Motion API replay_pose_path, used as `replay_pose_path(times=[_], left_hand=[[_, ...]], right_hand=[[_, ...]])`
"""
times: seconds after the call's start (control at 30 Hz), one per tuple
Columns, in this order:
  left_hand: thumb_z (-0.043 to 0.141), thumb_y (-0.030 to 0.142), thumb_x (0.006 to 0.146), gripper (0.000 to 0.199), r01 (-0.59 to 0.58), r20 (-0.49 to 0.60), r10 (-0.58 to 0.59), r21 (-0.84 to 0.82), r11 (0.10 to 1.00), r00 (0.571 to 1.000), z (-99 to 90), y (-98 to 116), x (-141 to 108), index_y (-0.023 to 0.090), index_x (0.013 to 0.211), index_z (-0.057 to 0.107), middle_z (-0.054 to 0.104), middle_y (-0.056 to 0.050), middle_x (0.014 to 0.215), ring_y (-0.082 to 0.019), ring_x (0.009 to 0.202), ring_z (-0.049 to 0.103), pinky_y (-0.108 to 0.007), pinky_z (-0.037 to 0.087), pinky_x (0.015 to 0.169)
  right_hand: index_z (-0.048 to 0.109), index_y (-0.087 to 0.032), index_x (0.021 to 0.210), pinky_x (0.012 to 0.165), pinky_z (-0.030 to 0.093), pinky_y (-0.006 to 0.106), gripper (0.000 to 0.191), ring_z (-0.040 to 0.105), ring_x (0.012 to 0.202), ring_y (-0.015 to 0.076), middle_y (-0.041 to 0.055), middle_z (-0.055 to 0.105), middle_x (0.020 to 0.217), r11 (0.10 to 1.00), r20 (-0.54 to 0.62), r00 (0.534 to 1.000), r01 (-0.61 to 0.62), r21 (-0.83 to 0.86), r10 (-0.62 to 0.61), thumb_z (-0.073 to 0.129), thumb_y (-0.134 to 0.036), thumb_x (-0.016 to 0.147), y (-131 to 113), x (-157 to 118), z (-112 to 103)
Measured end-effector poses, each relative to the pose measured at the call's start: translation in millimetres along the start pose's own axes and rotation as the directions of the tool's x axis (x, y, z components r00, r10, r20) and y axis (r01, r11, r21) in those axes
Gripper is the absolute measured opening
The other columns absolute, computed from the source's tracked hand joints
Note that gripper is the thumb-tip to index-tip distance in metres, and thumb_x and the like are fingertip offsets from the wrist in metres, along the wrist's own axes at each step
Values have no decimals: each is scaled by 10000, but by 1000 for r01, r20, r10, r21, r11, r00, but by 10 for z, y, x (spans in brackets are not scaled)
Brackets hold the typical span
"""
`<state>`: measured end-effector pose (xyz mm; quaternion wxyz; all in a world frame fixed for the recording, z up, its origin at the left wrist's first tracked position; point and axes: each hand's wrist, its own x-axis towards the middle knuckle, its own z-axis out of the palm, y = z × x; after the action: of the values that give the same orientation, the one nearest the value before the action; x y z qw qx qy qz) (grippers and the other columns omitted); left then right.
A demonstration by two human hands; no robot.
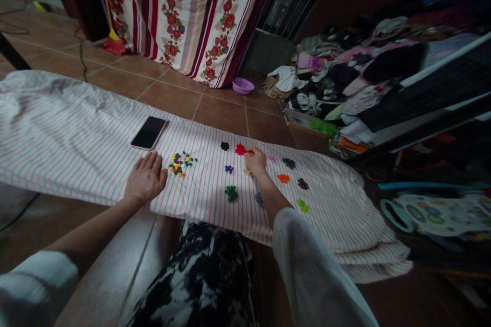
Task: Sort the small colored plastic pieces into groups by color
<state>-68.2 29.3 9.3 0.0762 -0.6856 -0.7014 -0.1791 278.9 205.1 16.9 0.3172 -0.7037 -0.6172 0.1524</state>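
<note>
My left hand (pixel 146 178) lies flat on the striped cloth (pixel 203 196), fingers together and stretched out, just left of a mixed pile of small coloured pieces (pixel 178 163). Fingertips of my right hand (pixel 256 161) are pinched at the edge of the red pile (pixel 240 149); whether a piece is between them is too small to tell. Around that hand are black (pixel 224 146), purple (pixel 229 169), green (pixel 231 193), pink (pixel 272 159) and orange (pixel 283 178) piles. A beige pile (pixel 248 171) and a grey one (pixel 259 199) are partly hidden by my right hand and forearm.
A phone (pixel 149 133) lies beyond my left hand. Farther right are dark grey (pixel 289 163), brown (pixel 303 183) and lime (pixel 303 205) piles. On the floor behind stand a purple basin (pixel 243 86) and heaped clothes (pixel 345 71). A floral curtain (pixel 184 15) hangs behind.
</note>
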Motion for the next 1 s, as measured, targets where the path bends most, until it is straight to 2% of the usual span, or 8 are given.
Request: replay_pose_path(times=[0.3, 0.57, 0.8, 1.0], left_hand=[[326, 371, 931, 568, 12, -8, -12, -17, 1000, 1000, 9, 3, -3, 45, 1345, 537, 518, -237, 1457, -336, 1420, 424, -499, 322, 1168], [336, 374, 928, 557, 17, -9, -17, -15, 1000, 1000, 21, -11, 0, 67, 1346, 540, 528, -223, 1453, -331, 1413, 434, -500, 338, 1161], [322, 372, 932, 577, 18, 10, -18, -13, 1000, 1000, 13, -3, 3, 26, 1337, 544, 512, -251, 1456, -346, 1418, 423, -510, 324, 1166], [314, 375, 938, 598, 24, 30, -23, -23, 999, 999, -8, 10, 5, 0, 1349, 533, 505, -262, 1458, -355, 1415, 422, -511, 309, 1171]], right_hand=[[735, -182, 934, 943, 511, 347, 340, 696, 942, 201, 70, 767, 979, 997, 5, 998, 66, 36, -67, 493, -94, 711, 41, 36, 59], [736, -193, 937, 946, 515, 365, 311, 699, 961, 201, 65, 770, 986, 993, 19, 997, 70, 94, -72, 514, -138, 725, 117, 42, 71], [747, -183, 932, 964, 500, 356, 315, 688, 986, 215, 81, 759, 1011, 997, 25, 998, 63, 38, -64, 510, -120, 734, 50, 6, 10], [754, -181, 958, 1001, 482, 372, 359, 667, 1007, 219, 73, 751, 1004, 992, 15, 991, 130, 1, -130, 463, -122, 756, 2, -38, -43]])
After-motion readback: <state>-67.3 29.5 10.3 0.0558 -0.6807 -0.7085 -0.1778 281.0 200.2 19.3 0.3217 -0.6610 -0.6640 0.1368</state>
